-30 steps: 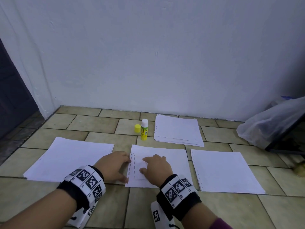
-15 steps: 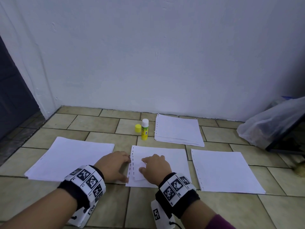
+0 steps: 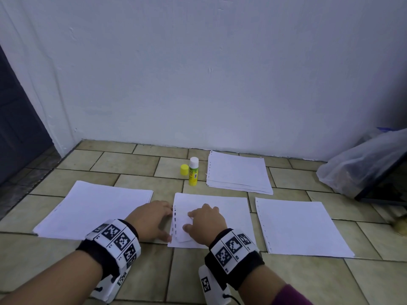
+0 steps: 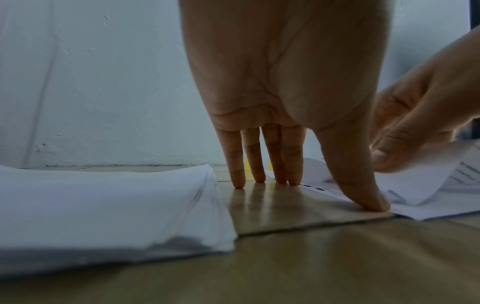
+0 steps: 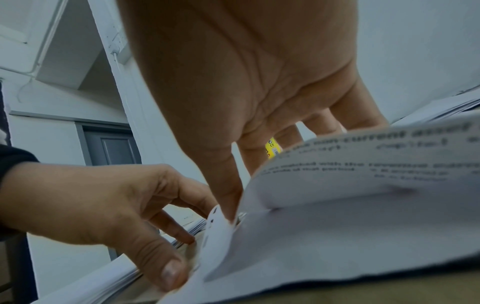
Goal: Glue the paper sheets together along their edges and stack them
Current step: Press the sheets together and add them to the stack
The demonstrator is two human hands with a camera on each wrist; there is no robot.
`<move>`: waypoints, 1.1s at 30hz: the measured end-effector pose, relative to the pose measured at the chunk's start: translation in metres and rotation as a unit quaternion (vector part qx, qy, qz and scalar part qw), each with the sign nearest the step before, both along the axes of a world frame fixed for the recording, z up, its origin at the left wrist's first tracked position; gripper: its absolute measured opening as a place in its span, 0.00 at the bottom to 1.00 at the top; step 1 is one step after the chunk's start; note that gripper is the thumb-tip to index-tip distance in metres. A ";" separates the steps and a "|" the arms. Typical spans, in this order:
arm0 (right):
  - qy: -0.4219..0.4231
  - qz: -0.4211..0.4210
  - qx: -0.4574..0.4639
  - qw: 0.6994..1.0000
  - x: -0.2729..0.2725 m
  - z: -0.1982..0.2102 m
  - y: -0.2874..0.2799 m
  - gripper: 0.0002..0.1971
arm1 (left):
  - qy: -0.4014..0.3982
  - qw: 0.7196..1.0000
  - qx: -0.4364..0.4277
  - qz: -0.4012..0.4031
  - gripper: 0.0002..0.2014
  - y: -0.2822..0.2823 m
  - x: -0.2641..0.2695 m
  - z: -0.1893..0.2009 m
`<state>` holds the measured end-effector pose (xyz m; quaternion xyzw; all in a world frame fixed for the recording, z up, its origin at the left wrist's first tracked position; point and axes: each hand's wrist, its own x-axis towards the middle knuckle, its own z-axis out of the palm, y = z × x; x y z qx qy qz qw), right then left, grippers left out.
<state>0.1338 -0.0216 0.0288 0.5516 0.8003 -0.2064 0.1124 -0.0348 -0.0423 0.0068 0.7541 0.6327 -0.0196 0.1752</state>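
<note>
A middle pile of white paper [image 3: 222, 213] lies on the tiled floor. My right hand [image 3: 188, 221] pinches the punched left edge of its top sheet [image 5: 337, 205] and curls it up, printed side underneath. My left hand [image 3: 164, 223] is beside that edge with straight fingers [image 4: 270, 164] touching the tile. Its thumb [image 4: 363, 191] presses down the edge of the sheet below. A yellow glue stick [image 3: 193, 172] stands uncapped behind the pile, and its yellow cap [image 3: 184, 169] sits just to its left.
A thick paper stack [image 3: 94, 209] lies to the left, a single pile [image 3: 301, 227] to the right, and another stack [image 3: 239, 172] at the back by the white wall. A clear plastic bag [image 3: 363, 166] slumps at the far right.
Hardly anything. My right hand still holds the sheet's left edge lifted and has edged slightly left. My left hand has stayed put.
</note>
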 end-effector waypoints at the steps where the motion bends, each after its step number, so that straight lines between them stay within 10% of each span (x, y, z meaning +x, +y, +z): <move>1: -0.002 -0.001 0.002 1.000 -0.001 -0.001 0.000 0.25 | 0.000 1.000 0.001 -0.002 0.33 0.000 0.000 0.000; 33: -0.023 0.036 0.018 0.999 -0.001 0.000 0.006 0.24 | -0.062 0.998 -0.001 0.017 0.34 0.001 -0.011 -0.010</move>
